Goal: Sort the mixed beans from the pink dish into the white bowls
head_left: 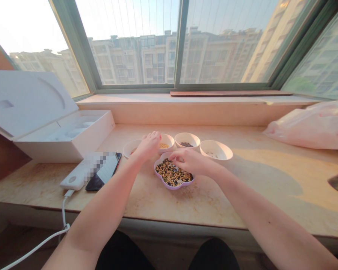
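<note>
A purple scalloped bowl (174,186) holds a mix of yellow and black beans (171,172) with a few pale pieces. My right hand (190,160) reaches over its back rim, thumb and fingertips bent together at the beans; what they pinch is hidden. Above the left part of a row of white bowls, my left hand (150,144) has its fingers curled at the edge of the bowl with yellow beans (165,145). Further right stand a bowl of dark beans (186,144) and a bowl with a few pale pieces (213,154). The leftmost white bowl (129,149) is partly covered by my left hand.
At the left are an open white box (92,129), a white power bank (74,178) with a cable (64,210), and a dark phone (104,174). A plastic bag (312,125) lies at the right by the window. The stone ledge (214,210) ends close to my knees.
</note>
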Tool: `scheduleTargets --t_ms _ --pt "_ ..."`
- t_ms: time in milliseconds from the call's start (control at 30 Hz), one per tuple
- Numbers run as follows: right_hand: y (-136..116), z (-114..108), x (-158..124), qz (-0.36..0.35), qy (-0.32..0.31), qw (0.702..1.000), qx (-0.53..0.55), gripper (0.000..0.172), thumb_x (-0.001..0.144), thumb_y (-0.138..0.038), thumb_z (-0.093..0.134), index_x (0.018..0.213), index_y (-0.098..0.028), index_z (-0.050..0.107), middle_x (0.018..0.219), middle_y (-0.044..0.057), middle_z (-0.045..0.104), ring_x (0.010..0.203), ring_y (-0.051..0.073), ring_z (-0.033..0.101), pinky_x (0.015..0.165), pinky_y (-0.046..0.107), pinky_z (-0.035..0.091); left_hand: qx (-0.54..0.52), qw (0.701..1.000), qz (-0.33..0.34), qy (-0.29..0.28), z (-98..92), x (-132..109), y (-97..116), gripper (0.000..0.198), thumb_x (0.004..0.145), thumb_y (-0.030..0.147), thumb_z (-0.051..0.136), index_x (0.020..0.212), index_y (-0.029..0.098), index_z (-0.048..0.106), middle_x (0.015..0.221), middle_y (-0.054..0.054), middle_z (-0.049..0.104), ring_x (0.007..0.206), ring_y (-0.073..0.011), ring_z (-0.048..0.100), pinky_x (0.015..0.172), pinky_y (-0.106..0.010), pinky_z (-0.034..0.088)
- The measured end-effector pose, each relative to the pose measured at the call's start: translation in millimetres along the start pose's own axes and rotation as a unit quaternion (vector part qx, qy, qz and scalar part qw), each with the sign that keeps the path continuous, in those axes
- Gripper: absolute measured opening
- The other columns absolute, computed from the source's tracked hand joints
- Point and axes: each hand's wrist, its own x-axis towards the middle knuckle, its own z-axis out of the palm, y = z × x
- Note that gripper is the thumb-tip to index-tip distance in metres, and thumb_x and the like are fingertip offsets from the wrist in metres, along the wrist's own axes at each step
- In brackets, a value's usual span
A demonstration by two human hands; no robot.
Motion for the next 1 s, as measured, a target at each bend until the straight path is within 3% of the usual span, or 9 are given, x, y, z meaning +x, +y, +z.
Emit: scheduleTargets --t_ms 200,300,433,600,733,1000 --pt "-8 12 2 -0.078 -0.049 0.995 0.041 0.023 0.091 -0.021 0.064 0.112 -0.022 0.074 0.121 0.006 0.074 0.114 0.025 0.066 0.106 0.04 0.048 0.007 1.0 0.006 -0.027 5.1 1 -1 0.028 0.102 0.014 0.036 0.116 0.012 0.06 0.129 -0.019 0.065 0.123 -0.031 0.059 0.102 -0.046 0.046" --pt "-13 16 3 -0.103 -0.051 0.993 0.038 0.023 0.091 -0.023 0.066 0.113 -0.024 0.074 0.122 0.005 0.074 0.119 0.025 0.064 0.109 0.04 0.045 0.008 1.0 0.001 -0.024 4.6 2 0 0.03 0.103 0.017 0.035 0.117 0.012 0.061 0.13 -0.018 0.066 0.122 -0.0303 0.06 0.101 -0.045 0.046" --pt "-18 21 4 -0.115 -0.042 0.992 -0.011 0.02 0.093 -0.025 0.066 0.11 -0.026 0.075 0.12 0.004 0.073 0.117 0.025 0.063 0.108 0.04 0.045 -0.006 1.0 -0.022 -0.008 0.9 1 4 0.034 0.106 0.022 0.032 0.12 0.014 0.062 0.127 -0.016 0.068 0.119 -0.0286 0.062 0.101 -0.044 0.046" --pt "-17 24 7 -0.096 -0.069 0.991 -0.067 0.016 0.095 -0.026 0.062 0.1 -0.023 0.078 0.105 0.007 0.073 0.102 0.027 0.065 0.094 0.041 0.05 -0.015 1.0 -0.017 0.002 -3.4 0 9 0.031 0.103 0.022 0.039 0.114 0.016 0.067 0.121 -0.014 0.07 0.114 -0.0274 0.065 0.099 -0.042 0.046" --pt "-14 25 8 -0.068 -0.069 0.994 -0.048 0.018 0.092 -0.017 0.061 0.093 -0.021 0.079 0.096 0.007 0.073 0.089 0.025 0.066 0.084 0.038 0.051 -0.031 0.999 -0.008 0.018 -4.2 0 10 0.029 0.101 0.02 0.042 0.11 0.016 0.069 0.118 -0.013 0.072 0.11 -0.0265 0.066 0.095 -0.039 0.048" --pt "-16 19 4 -0.026 -0.062 0.998 0.001 0.021 0.087 -0.011 0.061 0.088 -0.022 0.079 0.096 0.006 0.076 0.087 0.024 0.068 0.083 0.037 0.053 -0.065 0.997 0.028 0.032 0.7 1 7 0.026 0.097 0.018 0.046 0.101 0.019 0.071 0.115 -0.01 0.075 0.102 -0.0251 0.069 0.089 -0.036 0.05"
